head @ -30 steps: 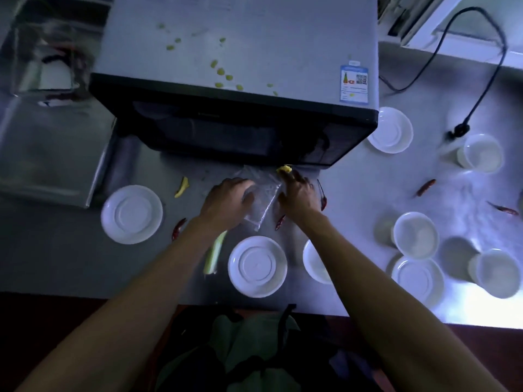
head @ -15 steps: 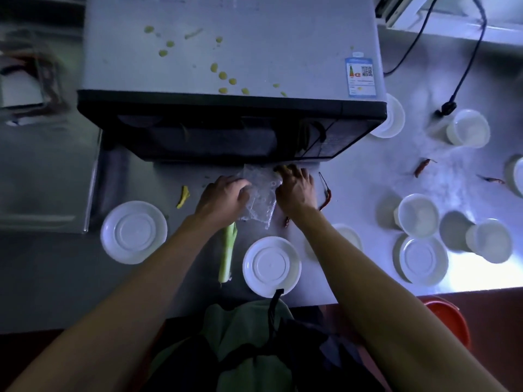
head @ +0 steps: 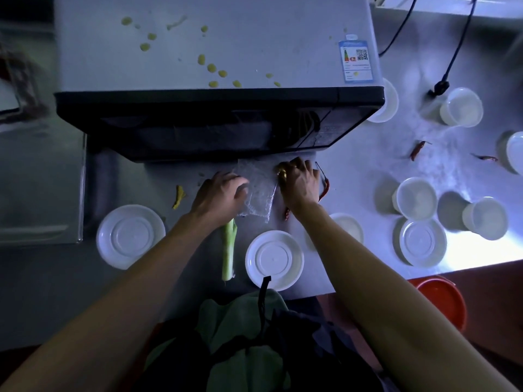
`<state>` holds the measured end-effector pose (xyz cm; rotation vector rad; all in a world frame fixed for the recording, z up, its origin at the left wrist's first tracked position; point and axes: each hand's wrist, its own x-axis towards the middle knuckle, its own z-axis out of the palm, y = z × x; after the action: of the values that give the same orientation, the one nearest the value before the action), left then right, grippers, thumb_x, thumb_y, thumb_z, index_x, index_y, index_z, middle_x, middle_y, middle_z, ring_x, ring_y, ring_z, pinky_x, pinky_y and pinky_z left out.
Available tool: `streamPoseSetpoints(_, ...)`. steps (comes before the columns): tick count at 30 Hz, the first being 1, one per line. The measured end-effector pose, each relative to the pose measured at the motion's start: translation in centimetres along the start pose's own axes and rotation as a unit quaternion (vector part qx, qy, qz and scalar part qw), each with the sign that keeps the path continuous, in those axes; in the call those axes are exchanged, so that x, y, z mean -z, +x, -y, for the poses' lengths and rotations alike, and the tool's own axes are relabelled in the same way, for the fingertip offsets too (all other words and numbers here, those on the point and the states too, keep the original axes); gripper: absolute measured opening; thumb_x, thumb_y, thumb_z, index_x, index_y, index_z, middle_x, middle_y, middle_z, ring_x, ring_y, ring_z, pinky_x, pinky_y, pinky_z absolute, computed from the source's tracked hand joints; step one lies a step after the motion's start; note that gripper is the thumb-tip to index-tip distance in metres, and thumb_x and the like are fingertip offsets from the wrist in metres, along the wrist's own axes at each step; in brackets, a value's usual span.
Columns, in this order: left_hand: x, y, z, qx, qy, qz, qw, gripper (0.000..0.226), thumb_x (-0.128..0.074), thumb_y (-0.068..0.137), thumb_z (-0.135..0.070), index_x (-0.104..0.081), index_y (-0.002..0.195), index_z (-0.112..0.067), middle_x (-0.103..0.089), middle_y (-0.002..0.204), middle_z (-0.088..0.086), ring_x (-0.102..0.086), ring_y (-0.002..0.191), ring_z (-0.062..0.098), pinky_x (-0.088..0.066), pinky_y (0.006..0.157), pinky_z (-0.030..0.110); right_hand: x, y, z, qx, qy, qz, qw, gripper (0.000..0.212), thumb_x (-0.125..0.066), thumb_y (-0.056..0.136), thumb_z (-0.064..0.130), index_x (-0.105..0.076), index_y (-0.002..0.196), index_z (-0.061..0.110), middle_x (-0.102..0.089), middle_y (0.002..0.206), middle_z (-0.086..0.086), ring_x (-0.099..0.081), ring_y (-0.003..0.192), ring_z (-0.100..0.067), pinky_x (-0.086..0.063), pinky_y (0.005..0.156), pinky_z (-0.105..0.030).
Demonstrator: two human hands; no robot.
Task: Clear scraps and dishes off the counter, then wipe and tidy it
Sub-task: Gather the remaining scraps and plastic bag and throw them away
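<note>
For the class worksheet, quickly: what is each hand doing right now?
Left hand: grips the clear plastic bag.
Right hand: fingers curled round a yellow scrap.

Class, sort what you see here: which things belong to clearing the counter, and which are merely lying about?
Job:
clear crumpled plastic bag
yellow scrap
green leek stalk
red dried chilli
white round saucer
white plastic cup

Lying about:
grey microwave oven
black power cable
orange bucket

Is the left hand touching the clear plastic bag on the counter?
Touching. The head view shows the left hand gripping the left edge of the clear plastic bag.
</note>
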<state>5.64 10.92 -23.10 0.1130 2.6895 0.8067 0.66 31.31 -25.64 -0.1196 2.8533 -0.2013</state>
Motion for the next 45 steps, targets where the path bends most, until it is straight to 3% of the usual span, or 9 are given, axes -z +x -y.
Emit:
streamPoseSetpoints(4, -0.1, -0.6, 0.5, -0.003, -0.004, -0.016, 1.000, 0.025, -0.054, 0.094, -0.026, -0.067, 0.115, -0.018, -0.067, 0.117, 0.000, -0.052, 0.118, 0.026, -0.046, 0.095, 0.041, -0.1, 0.0, 0.0, 0.000, 0.026, -0.016, 1.000, 0.027, -0.048, 0.101, 0.029, -0.065, 0.119, 0.020, -0.059, 0.123, -0.007, -0.048, 0.115, -0.030, -0.035, 0.092, -0.041)
streamPoseSetpoints(14, -0.3, -1.7, -0.1, -0.018, 0.004, -0.037, 0.999, 0.024, -0.055, 0.094, -0.024, -0.068, 0.114, -0.017, -0.068, 0.116, 0.000, -0.053, 0.114, 0.026, -0.047, 0.092, 0.041, 0.9, -1.9, -0.4, -0.071, 0.132, -0.091, 0.985, 0.022, -0.060, 0.093, 0.033, -0.070, 0.098, 0.015, -0.065, 0.102, -0.010, -0.055, 0.103, -0.034, -0.044, 0.087, -0.043)
streamPoseSetpoints(19, -0.9, -2.6, -1.0, -0.010, 0.019, -0.058, 0.998, 0.024, -0.054, 0.095, -0.023, -0.067, 0.114, -0.015, -0.068, 0.114, 0.001, -0.053, 0.112, 0.025, -0.048, 0.090, 0.041, 1.9, -3.4, -1.4, -0.026, 0.155, -0.094, 0.983, 0.018, -0.064, 0.090, 0.022, -0.071, 0.103, 0.012, -0.068, 0.103, -0.011, -0.056, 0.103, -0.035, -0.046, 0.086, -0.046)
streamPoseSetpoints(30, -2.2, -8.5, -2.9, 0.086, 0.031, -0.145, 0.985, 0.024, -0.059, 0.092, -0.019, -0.070, 0.112, -0.010, -0.070, 0.111, 0.008, -0.061, 0.102, 0.035, -0.053, 0.081, 0.046, 1.6, -7.4, 0.5, 0.128, 0.198, -0.091, 0.968, 0.011, -0.064, 0.091, 0.013, -0.070, 0.099, 0.008, -0.070, 0.094, -0.014, -0.059, 0.091, -0.033, -0.038, 0.062, -0.030)
streamPoseSetpoints(33, -2.4, -10.2, -2.6, 0.104, 0.043, -0.162, 0.980, 0.023, -0.058, 0.091, -0.018, -0.069, 0.109, -0.009, -0.070, 0.106, 0.011, -0.061, 0.098, 0.036, -0.053, 0.079, 0.047, 1.5, -8.4, 1.3, 0.167, 0.203, -0.070, 0.962, 0.014, -0.062, 0.094, 0.017, -0.071, 0.102, 0.008, -0.070, 0.097, -0.013, -0.060, 0.093, -0.032, -0.050, 0.065, -0.039)
streamPoseSetpoints(40, -2.1, -12.0, -1.1, 0.148, 0.026, -0.193, 0.970, 0.036, -0.060, 0.090, -0.018, -0.065, 0.125, -0.011, -0.069, 0.119, 0.010, -0.060, 0.109, 0.034, -0.051, 0.088, 0.045, 1.2, -9.0, 3.2, 0.199, 0.195, -0.039, 0.960, 0.015, -0.061, 0.095, 0.017, -0.072, 0.103, 0.009, -0.070, 0.099, -0.011, -0.062, 0.092, -0.031, -0.052, 0.068, -0.036)
streamPoseSetpoints(45, -0.2, -10.5, 2.2, 0.153, 0.044, -0.188, 0.969, 0.032, -0.059, 0.090, -0.020, -0.065, 0.121, -0.013, -0.070, 0.115, 0.009, -0.060, 0.104, 0.035, -0.051, 0.084, 0.046, 1.1, -8.3, 4.7, 0.176, 0.197, -0.043, 0.964, 0.013, -0.063, 0.092, 0.020, -0.072, 0.098, 0.013, -0.069, 0.096, -0.010, -0.062, 0.091, -0.033, -0.051, 0.066, -0.037)
